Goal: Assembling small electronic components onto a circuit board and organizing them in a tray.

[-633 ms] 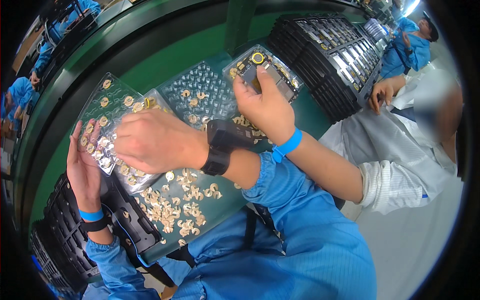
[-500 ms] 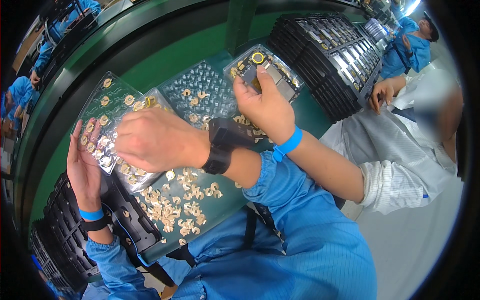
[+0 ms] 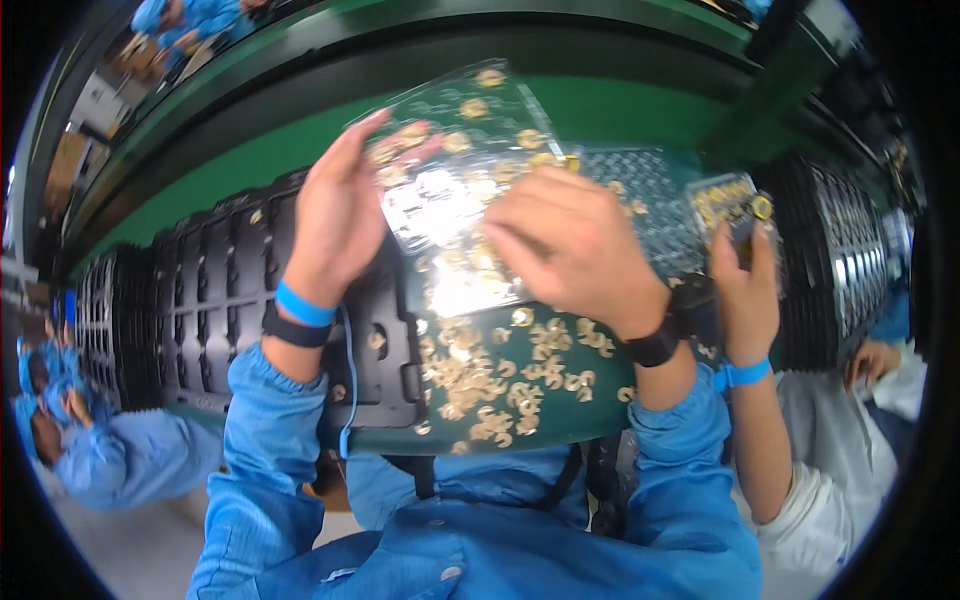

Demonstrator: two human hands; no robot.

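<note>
The large black slotted tray [image 3: 225, 300] lies toward eight o'clock from the clear tray [image 3: 440, 195], which sits at two o'clock from the left hand [image 3: 340, 220], loosely open with fingers showing through beneath its edge, and at ten from the right hand [image 3: 580, 240], half curled and blurred, any pinch impossible to tell. The clear tray's upper edge slants from eight to two, its long axis hidden; it looks thin, see-through and glaring, dotted with small gold pieces [image 3: 472, 107].
</note>
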